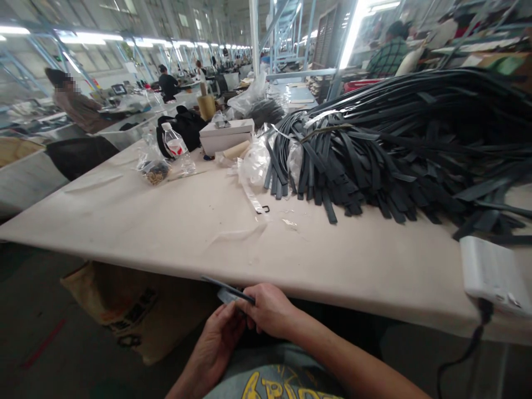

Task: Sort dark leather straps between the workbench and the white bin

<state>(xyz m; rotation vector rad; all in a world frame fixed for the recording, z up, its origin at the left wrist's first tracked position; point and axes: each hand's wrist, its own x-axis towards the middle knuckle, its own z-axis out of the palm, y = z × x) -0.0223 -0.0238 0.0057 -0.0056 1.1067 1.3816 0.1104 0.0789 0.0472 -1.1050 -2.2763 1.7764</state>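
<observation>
Below the table's front edge, my right hand (270, 310) pinches a thin dark strap (224, 287) that pokes out to the left. My left hand (218, 338) comes up from underneath and meets the same strap, fingers curled against it beside the right hand. Both hands sit close over my lap, just under the beige table (174, 221). A large heap of similar dark straps (394, 149) lies on the table's right half, well beyond my hands.
A white device with a black cable (492, 274) sits at the table's right edge. A water bottle (177, 147), a bag of small parts (154, 172), clear plastic bags (255, 163) and a white box (226, 136) stand further back. A sack (128, 307) lies under the table. Other people work at distant tables.
</observation>
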